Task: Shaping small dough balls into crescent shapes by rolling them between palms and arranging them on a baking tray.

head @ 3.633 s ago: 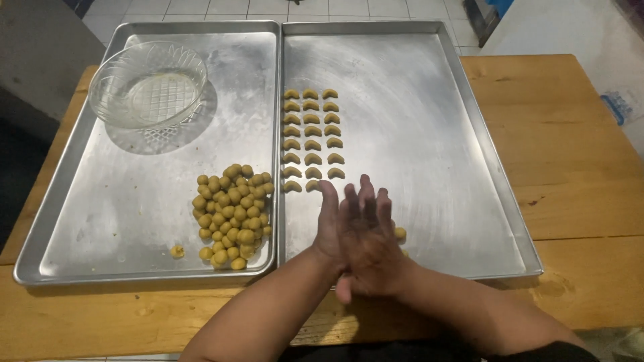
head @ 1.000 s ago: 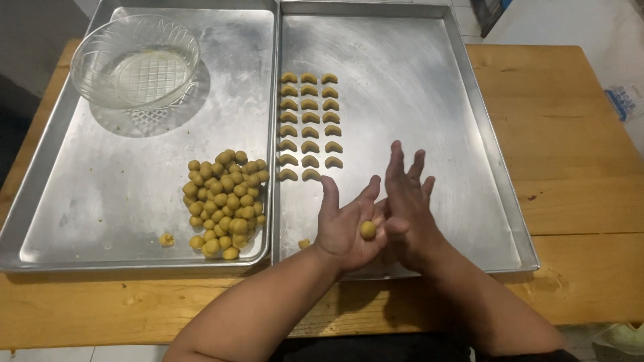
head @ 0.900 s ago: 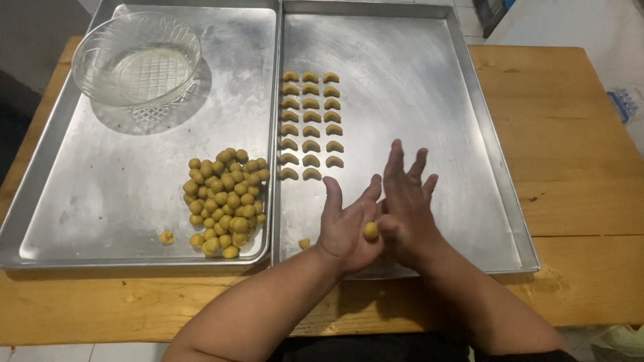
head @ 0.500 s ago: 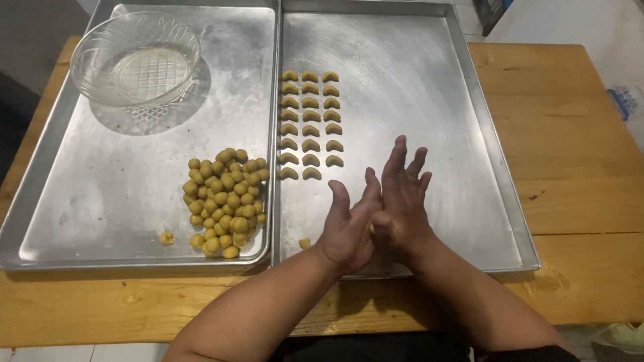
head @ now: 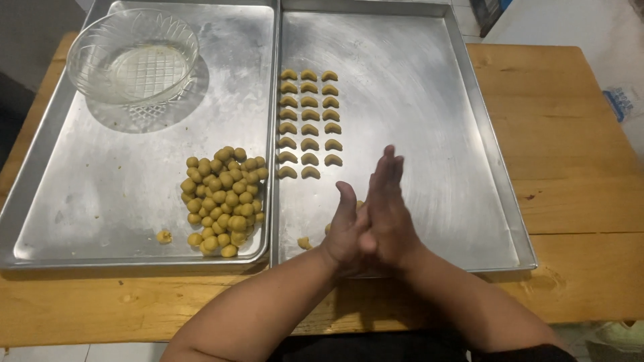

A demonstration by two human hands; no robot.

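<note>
Left hand [head: 349, 231] and right hand [head: 389, 208] press palm to palm, fingers straight, over the near edge of the right tray [head: 483, 167]. Whatever sits between the palms is hidden; cannot tell. Crescent dough pieces [head: 308, 124] lie in three rows just beyond. Dough balls [head: 225, 198] are piled on the left tray [head: 87, 194] with a glass bowl [head: 134, 57].

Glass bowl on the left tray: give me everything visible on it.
The glass bowl is clear, round and wide, with a cut diamond pattern on its base and ribbed walls. It stands upright in the far left corner of the left metal tray, looks empty, and throws a shadow on the tray. Neither hand touches it; the pile of dough balls lies apart from it.
</note>
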